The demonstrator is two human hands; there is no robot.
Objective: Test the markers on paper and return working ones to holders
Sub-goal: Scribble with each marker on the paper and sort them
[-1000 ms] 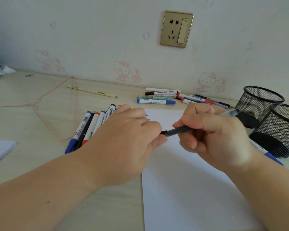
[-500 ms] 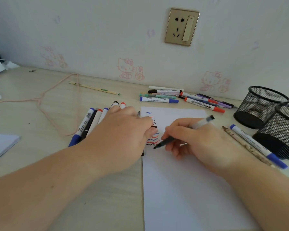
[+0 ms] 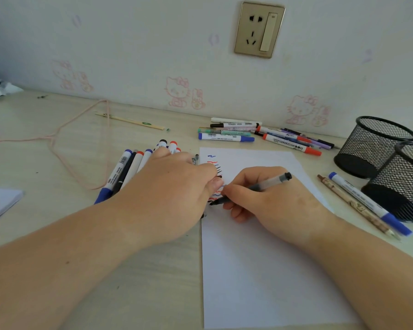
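Desk layout seen from over the person's shoulder.

The paper (image 3: 260,258) lies on the desk (image 3: 57,151) at the centre, running toward 6 o'clock. On its upper left part rests the right hand (image 3: 267,198), holding a pen (image 3: 253,188) whose tip touches the sheet. The left hand (image 3: 167,186) lies at 9 o'clock of it, over a row of markers (image 3: 124,172). A second marker pile (image 3: 260,136) sits at 12 o'clock, against the wall. Two mesh holders (image 3: 379,144) stand at 2 o'clock, one before the other, with a marker and pencil (image 3: 362,203) lying just left of them.
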